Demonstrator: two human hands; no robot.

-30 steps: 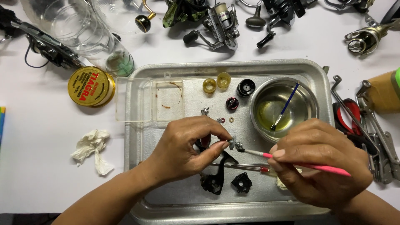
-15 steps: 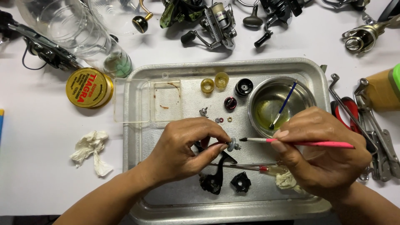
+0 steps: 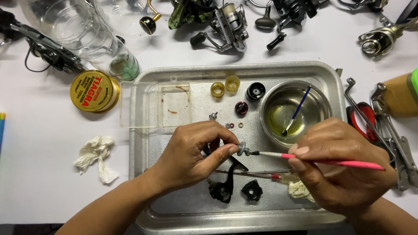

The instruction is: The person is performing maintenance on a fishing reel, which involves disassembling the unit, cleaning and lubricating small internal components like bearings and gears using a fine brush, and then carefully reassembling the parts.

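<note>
The left hand [image 3: 193, 154] pinches a small grey gear [image 3: 242, 148] between thumb and fingertips over the middle of the metal tray [image 3: 143, 143], while the right hand [image 3: 337, 167] grips a pink-handled brush [image 3: 331, 161] like a pen — its tip touching the gear. Toward the tray's far right corner sits a steel bowl [image 3: 270, 102] of yellowish liquid with a blue brush [image 3: 298, 109] leaning in it — black parts [image 3: 252, 190] lie near the tray's near edge, and a round yellow tin [image 3: 92, 91] stands just beyond its left edge.
</note>
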